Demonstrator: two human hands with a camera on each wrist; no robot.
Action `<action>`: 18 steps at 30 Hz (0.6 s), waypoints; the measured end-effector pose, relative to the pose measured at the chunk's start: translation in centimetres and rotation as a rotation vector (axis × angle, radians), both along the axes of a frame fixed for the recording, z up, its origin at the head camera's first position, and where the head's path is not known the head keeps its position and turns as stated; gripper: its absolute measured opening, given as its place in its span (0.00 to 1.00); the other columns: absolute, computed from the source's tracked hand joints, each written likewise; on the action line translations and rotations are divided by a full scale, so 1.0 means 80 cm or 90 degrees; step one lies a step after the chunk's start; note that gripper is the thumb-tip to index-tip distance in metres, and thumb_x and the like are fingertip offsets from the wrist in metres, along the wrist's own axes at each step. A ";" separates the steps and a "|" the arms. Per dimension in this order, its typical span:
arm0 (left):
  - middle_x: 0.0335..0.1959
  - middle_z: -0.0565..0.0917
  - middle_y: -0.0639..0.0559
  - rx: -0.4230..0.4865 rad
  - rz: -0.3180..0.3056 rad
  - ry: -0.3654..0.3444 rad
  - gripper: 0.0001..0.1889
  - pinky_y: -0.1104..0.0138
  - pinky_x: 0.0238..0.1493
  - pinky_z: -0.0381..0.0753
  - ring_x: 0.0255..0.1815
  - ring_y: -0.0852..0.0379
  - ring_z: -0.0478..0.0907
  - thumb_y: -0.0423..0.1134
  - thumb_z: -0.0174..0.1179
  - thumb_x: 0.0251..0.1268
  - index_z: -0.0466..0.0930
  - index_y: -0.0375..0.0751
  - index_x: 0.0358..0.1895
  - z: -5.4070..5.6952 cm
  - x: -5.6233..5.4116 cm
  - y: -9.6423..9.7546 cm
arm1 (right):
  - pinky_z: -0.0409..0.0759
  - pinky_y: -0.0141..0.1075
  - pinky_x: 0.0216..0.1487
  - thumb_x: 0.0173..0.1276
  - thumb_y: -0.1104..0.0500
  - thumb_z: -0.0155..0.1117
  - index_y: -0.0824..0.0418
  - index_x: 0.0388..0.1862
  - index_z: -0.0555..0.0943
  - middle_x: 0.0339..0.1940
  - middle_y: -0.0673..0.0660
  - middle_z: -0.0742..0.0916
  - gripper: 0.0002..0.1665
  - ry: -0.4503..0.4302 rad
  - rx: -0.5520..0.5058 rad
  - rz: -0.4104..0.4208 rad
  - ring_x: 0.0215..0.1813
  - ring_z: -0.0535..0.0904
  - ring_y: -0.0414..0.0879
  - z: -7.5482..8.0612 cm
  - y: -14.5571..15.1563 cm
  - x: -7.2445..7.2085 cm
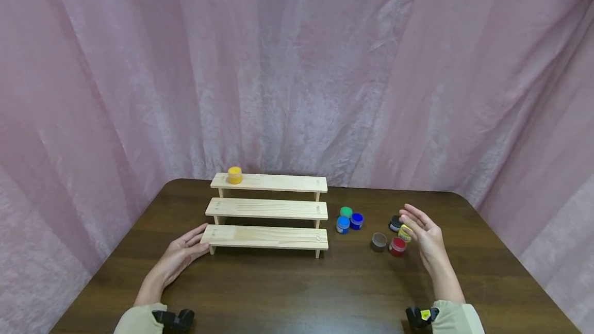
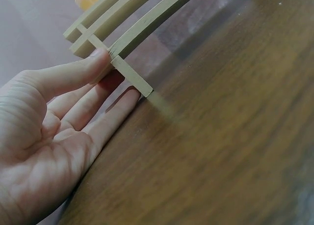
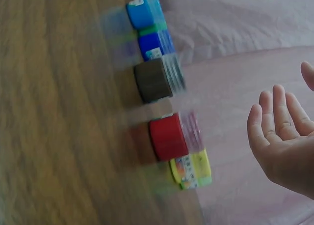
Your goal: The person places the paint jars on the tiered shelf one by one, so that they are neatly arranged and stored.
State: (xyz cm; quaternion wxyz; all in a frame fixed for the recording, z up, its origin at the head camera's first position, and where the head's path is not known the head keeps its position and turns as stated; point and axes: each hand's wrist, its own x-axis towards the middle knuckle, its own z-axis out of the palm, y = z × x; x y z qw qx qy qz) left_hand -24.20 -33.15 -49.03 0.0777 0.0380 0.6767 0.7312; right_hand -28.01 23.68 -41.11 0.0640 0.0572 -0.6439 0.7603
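Observation:
My left hand [image 1: 178, 255] is at the near left end of a three-step wooden display stand [image 1: 266, 236]. In the left wrist view the thumb [image 2: 83, 70] lies on the end of the lowest step, with the other fingers behind and below it by the leg. A yellow paint jar [image 1: 234, 175] stands on the top step, towards its left end. My right hand [image 1: 428, 238] is raised over the table, holding nothing, its fingers loosely bent. Close by it are a yellow paint jar [image 1: 405, 233], a red one [image 1: 397, 247], a black one [image 1: 395, 223] and a dark brown one [image 1: 378, 242].
Between the stand and those jars sit a green-topped jar [image 1: 346, 212], a light blue jar [image 1: 343, 224] and a dark blue jar [image 1: 356, 221]. The dark wooden table [image 1: 278, 293] has rounded far corners. A pink curtain [image 1: 297, 66] hangs behind it.

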 end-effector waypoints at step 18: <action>0.52 0.77 0.65 0.008 0.003 -0.001 0.41 0.76 0.56 0.79 0.53 0.72 0.79 0.30 0.58 0.68 0.43 0.33 0.78 -0.002 -0.002 0.000 | 0.79 0.20 0.50 0.71 0.55 0.62 0.64 0.71 0.68 0.38 0.27 0.85 0.33 -0.192 0.182 0.000 0.45 0.80 0.22 -0.027 0.022 -0.007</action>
